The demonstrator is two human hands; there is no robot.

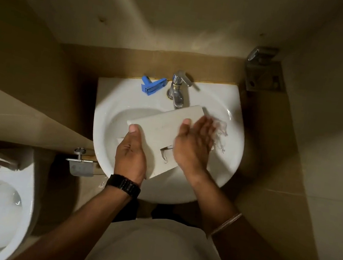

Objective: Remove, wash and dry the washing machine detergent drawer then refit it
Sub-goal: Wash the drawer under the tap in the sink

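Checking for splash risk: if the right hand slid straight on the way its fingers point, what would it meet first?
The right hand lies flat on the detergent drawer, fingers aimed up-right. Past the drawer's edge it would probably meet splashing water, then the sink wall; depth is unclear.
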